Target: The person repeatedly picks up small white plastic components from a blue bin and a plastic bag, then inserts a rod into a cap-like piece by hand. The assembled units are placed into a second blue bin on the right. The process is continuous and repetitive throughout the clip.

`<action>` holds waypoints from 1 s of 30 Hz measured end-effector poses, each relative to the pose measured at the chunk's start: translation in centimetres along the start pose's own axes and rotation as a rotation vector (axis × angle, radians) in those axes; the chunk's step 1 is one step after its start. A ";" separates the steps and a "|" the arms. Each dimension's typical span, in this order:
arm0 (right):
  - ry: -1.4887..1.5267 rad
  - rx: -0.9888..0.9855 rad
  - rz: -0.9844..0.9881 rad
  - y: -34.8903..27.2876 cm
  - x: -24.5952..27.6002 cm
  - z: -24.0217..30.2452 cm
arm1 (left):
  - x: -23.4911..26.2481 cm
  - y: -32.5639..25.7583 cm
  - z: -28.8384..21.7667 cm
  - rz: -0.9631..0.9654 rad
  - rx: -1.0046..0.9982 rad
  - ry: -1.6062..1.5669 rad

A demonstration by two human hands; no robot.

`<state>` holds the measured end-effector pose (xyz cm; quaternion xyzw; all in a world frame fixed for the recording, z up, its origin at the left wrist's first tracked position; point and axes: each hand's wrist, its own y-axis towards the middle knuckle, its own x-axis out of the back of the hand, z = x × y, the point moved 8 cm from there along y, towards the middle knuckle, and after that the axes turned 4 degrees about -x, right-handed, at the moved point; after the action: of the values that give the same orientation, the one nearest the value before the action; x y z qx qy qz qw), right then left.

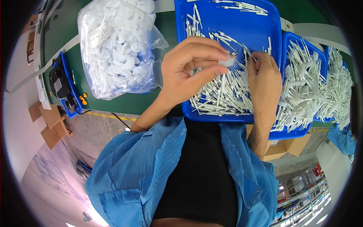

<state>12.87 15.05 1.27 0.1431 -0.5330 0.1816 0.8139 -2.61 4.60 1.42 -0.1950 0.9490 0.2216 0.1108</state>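
My left hand [189,68] pinches a small white plastic piece [228,61] between thumb and fingers above a blue tray [230,22] of loose white plastic sticks [223,96]. My right hand [264,81] hovers over the same tray with its fingertips bent into the pile of sticks, close to the white piece; whether it grips a stick is hidden. Both hands nearly touch at the fingertips.
A clear plastic bag of white flat parts [117,45] lies on the green belt at the left. A second blue tray [302,87] heaped with assembled white pieces sits to the right. A dark device in a blue holder [62,89] is at the far left. Cardboard boxes lie below.
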 end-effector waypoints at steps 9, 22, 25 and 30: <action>0.396 -0.063 -0.024 0.2 3.1 -0.9 | 1.1 -0.1 1.8 -0.123 0.161 -0.121; 0.778 0.036 0.215 -3.5 -0.5 4.7 | 0.9 -0.5 2.5 -0.157 0.274 -0.153; 0.793 -0.021 0.308 -3.8 -0.7 4.7 | 0.7 -0.6 2.7 -0.150 0.239 -0.217; 0.924 -0.155 0.341 -4.1 -1.8 4.0 | 0.3 -0.4 2.5 -0.112 0.228 -0.223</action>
<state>10.78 9.42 1.04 -0.1025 -0.1444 0.3163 0.9320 -2.45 5.32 -1.02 -0.2081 0.9374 0.1262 0.2493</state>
